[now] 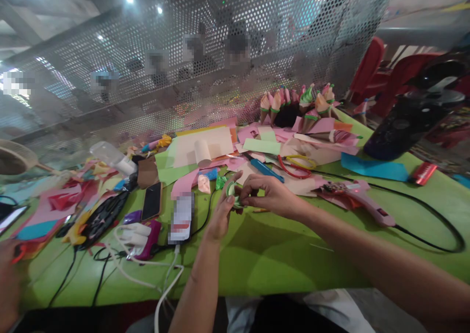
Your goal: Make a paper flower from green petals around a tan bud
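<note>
My left hand [221, 213] is closed around a small light-green curled paper piece [231, 190], held above the green table. From the right, my right hand [266, 193] comes against the same piece with its fingers pinched together at its edge. The fingers hide part of the paper, so its full shape does not show. Just behind the hands lie a blue utility knife [266, 169] and scissors with red and yellow handles [299, 164]. A pink glue gun [367, 201] lies to the right with its black cord looped.
Phones [152, 201] and white cables [135, 264] lie on the left. Coloured paper sheets [176, 152] and paper ice-cream cones [312, 105] sit at the back, before a perforated metal screen [147, 78]. A dark bottle [400, 117] stands right. Another person's hand [9, 274] shows far left.
</note>
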Demonstrator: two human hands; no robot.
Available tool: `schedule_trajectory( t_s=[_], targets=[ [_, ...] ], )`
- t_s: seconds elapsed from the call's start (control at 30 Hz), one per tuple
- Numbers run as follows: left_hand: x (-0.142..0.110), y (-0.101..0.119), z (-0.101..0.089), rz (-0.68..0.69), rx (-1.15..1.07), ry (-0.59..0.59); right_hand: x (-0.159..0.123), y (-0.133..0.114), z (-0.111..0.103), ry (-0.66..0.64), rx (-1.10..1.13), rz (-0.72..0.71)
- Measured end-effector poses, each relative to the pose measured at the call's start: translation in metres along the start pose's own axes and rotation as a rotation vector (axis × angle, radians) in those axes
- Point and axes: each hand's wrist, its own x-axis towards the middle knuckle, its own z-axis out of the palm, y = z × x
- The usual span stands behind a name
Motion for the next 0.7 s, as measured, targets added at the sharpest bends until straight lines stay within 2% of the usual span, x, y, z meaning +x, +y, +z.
schedule_trajectory(
  t_s=[0.13,0.37,0.57,0.7],
  targets=[
    [0.0012,-0.0003,0.0005,-0.004,0.012,0.009,0.0005,-0.0008,-0.0006,-0.004,0.03,0.011],
    [0.0014,-0.0014,-0.0003,-0.009,0.012,0.005,0.0011,-0.0021,-0.0003,0.019,-0.042,-0.033],
    [0.0025,-0.0016,0.0009,0.008,0.067,0.028,0.0006,0.0,0.001,0.01,0.028,0.038],
    [0.0015,0.0009,0.0017,-0.013,0.079,0.041,0.0015,0.0004,-0.0029,-0.016,-0.104,-0.035]
  ],
)
